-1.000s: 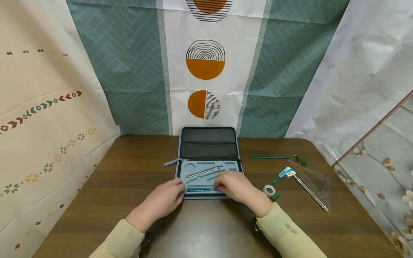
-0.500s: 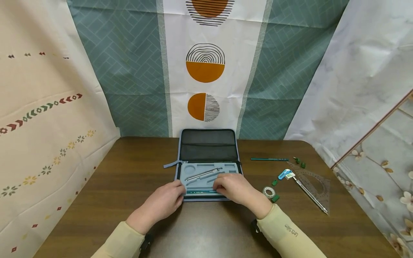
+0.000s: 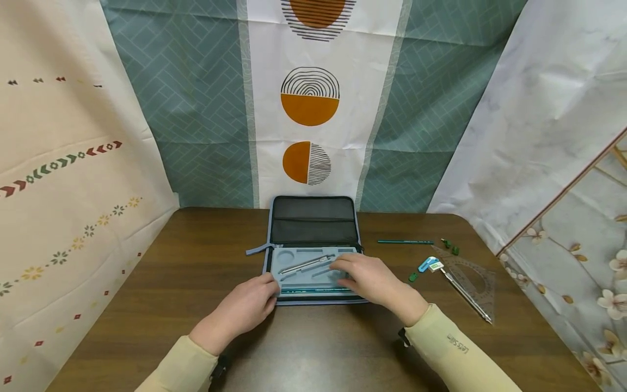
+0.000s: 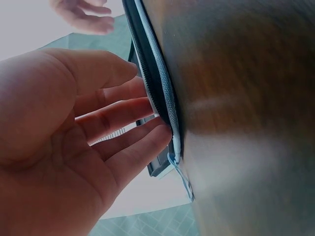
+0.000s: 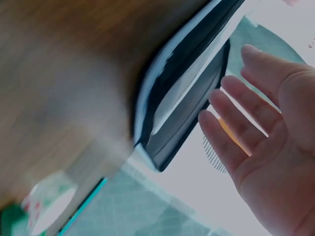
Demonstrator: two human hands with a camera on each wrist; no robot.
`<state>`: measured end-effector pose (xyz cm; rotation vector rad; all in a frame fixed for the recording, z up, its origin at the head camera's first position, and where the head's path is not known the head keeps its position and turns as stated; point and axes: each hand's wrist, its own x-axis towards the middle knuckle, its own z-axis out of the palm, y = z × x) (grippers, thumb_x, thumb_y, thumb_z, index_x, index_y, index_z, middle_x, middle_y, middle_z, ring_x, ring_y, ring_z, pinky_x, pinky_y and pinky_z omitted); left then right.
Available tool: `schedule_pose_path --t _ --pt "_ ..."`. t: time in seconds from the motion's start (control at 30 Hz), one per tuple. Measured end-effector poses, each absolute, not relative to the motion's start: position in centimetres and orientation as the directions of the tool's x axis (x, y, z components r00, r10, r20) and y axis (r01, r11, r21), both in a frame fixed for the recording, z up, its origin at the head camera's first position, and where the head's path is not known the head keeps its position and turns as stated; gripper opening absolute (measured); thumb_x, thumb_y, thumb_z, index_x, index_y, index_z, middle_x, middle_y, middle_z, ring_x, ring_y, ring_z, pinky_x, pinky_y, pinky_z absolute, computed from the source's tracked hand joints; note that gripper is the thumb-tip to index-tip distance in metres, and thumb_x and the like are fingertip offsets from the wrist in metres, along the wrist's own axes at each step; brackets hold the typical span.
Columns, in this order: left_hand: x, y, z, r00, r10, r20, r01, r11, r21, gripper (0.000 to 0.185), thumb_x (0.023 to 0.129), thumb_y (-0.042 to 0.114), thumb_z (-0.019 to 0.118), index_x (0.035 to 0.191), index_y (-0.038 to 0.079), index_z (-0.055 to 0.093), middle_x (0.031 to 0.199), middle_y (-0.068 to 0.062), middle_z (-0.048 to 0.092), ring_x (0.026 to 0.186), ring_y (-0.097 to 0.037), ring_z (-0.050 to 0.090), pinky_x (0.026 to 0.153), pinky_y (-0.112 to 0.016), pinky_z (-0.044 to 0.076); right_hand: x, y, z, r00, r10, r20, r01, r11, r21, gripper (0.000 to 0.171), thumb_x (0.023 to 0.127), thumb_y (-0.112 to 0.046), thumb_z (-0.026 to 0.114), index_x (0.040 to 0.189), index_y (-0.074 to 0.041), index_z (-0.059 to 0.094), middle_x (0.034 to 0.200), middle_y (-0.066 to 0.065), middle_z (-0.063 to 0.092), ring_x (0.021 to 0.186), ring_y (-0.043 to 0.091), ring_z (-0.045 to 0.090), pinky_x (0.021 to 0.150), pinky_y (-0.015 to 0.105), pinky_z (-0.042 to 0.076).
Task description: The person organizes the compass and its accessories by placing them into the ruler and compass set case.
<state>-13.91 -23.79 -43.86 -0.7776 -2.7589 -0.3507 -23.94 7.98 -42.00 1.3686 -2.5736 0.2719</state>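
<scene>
We see both hands at an open zip case (image 3: 266, 260) in the middle of the worktop (image 3: 313, 354), its dark-lined lid (image 3: 313, 218) folded back on the far side. The left hand (image 3: 248, 307) is at the near left corner; the left wrist view shows relaxed fingers (image 4: 142, 150), slightly bent, touching the zipped edge. The right hand (image 3: 370, 280) is over the right part of the pale blue tray (image 3: 313, 280) inside the case, fingers (image 5: 221, 135) extended and loosely spread; we can't tell if a fingertip touches the tray.

In the tray we have a dark green pencil (image 3: 313, 291) lying along the near side and a silver drawing tool (image 3: 306, 264) lying slantwise behind it. A fabric tab (image 3: 257, 250) sticks out on the left.

Right of the case we log a second green pencil (image 3: 405, 241), small green pieces (image 3: 455, 250), a green block (image 3: 413, 277), a blue item with a white label (image 3: 425, 264), a long silver tool (image 3: 467, 298) and, partly under it, a clear set square (image 3: 482, 286). The right wrist view adds a blurred white ring (image 5: 37, 200) beside something green. Teal and white patterned cloth (image 3: 206, 109) hangs behind.
</scene>
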Motion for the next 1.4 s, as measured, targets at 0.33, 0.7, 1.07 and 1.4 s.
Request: schedule_pose_path --t 0.33,0.7,1.07,1.4 --pt "-14.1 -23.8 -44.1 -0.826 0.48 0.296 0.536 0.832 0.146 0.01 0.096 0.001 0.081 0.102 0.007 0.076 0.097 -0.001 0.064 0.086 -0.018 0.065 0.077 -0.036 0.06 -25.1 12.0 -41.7 -0.611 -0.754 0.242 -0.783 0.621 -0.039 0.053 0.098 -0.022 0.087 0.145 -0.007 0.07 0.149 0.011 0.067 0.137 0.032 0.064 0.11 0.054 0.054" --pt "-14.0 -23.7 -43.7 -0.84 0.469 0.271 0.522 0.836 0.17 0.01 0.096 0.002 0.081 0.104 0.007 0.077 0.099 -0.001 0.065 0.087 -0.017 0.065 0.078 -0.036 0.06 -27.0 16.1 -40.9 -0.645 -0.718 0.261 -0.736 0.675 0.039 0.061 0.098 -0.022 0.087 0.151 -0.002 0.064 0.159 0.022 0.056 0.136 0.045 0.063 0.104 0.061 0.055" --pt "-13.9 -23.8 -43.8 -0.829 0.476 0.294 0.534 0.829 0.164 0.01 0.096 0.001 0.081 0.101 0.008 0.076 0.097 0.0 0.063 0.085 -0.017 0.063 0.075 -0.035 0.059 -29.4 18.9 -40.8 -0.709 -0.674 0.208 -0.683 0.73 0.038 0.057 0.101 -0.02 0.083 0.15 0.001 0.063 0.152 0.024 0.061 0.132 0.046 0.065 0.104 0.061 0.056" --pt "-13.9 -23.9 -43.9 -0.823 0.481 0.301 0.542 0.825 0.161 0.011 0.096 0.002 0.082 0.101 0.009 0.076 0.097 0.0 0.063 0.085 -0.017 0.064 0.075 -0.036 0.059 -31.4 20.8 -41.2 -0.784 -0.606 0.134 -0.604 0.795 0.059 0.055 0.103 -0.022 0.081 0.149 0.001 0.063 0.15 0.025 0.062 0.132 0.047 0.065 0.102 0.06 0.057"
